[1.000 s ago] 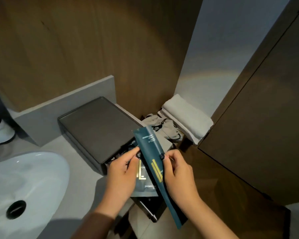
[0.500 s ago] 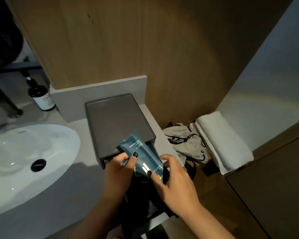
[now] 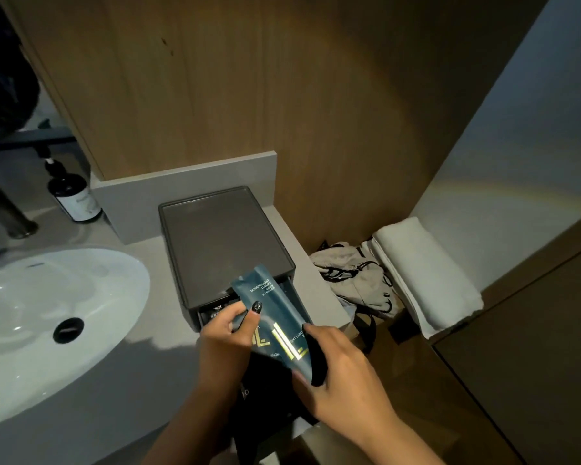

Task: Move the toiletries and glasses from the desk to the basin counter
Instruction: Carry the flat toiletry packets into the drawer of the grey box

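Two hands share the load: your left hand (image 3: 227,333) pinches the flat teal sachets with gold lettering (image 3: 275,325) between thumb and fingers, while your right hand (image 3: 341,367) curls round their lower edge (how many sachets are in the stack, I cannot tell). They hang just over the open front of the dark grey lidded drawer box (image 3: 223,243), which sits on the pale grey basin counter (image 3: 121,370), so the toiletries have reached the counter and the step in hand looks like stowing them. Your next move calls for angling the sachets down and sliding them into the drawer gap (image 3: 215,310) without buckling them. Left of the box lies the white oval basin (image 3: 31,330); right of it, crumpled grey cloth (image 3: 353,280) and a rolled white towel (image 3: 423,273). Farther back stands a dark pump bottle (image 3: 73,193).
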Available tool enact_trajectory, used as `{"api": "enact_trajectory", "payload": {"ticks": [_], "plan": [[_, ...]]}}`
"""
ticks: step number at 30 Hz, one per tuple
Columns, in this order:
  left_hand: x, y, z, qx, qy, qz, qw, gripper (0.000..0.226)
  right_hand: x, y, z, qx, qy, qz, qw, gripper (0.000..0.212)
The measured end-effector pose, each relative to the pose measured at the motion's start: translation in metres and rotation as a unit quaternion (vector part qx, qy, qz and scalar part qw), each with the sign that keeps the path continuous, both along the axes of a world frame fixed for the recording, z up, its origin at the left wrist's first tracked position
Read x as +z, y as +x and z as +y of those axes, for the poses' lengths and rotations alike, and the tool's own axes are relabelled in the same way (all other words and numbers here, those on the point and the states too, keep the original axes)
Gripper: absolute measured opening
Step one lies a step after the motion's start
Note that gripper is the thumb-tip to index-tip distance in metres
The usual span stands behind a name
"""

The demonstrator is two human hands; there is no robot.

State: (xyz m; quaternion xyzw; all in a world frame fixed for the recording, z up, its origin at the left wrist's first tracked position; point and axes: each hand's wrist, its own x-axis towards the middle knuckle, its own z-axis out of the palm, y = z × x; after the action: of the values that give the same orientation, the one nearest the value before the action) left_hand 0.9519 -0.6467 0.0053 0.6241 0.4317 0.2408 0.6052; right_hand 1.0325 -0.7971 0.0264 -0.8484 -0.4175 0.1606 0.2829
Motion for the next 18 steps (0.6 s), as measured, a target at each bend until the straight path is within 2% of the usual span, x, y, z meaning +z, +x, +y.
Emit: {"api": "enact_trajectory", "payload": {"ticks": [4, 7, 12, 18], "plan": [[0.0, -0.01, 0.013, -0.011, -0.018, -0.015, 1.0, 0.013, -0.002, -0.021, 0.008, -0.029, -0.012, -0.026, 0.999, 0.071], [0.002, -0.018, 0.024, -0.018, -0.03, -0.018, 0.999, 0.02, 0.0, -0.034, 0.011, -0.056, -0.027, -0.028, 0.998, 0.072], [0.002, -0.03, 0.049, -0.018, -0.035, -0.031, 0.999, 0.056, 0.002, -0.046, 0.003, -0.141, -0.075, -0.03, 0.987, 0.073], [-0.003, -0.044, 0.073, -0.052, -0.053, -0.082, 0.994, 0.076, 0.003, -0.05, 0.017, -0.189, -0.177, -0.054, 0.964, 0.062]]}}
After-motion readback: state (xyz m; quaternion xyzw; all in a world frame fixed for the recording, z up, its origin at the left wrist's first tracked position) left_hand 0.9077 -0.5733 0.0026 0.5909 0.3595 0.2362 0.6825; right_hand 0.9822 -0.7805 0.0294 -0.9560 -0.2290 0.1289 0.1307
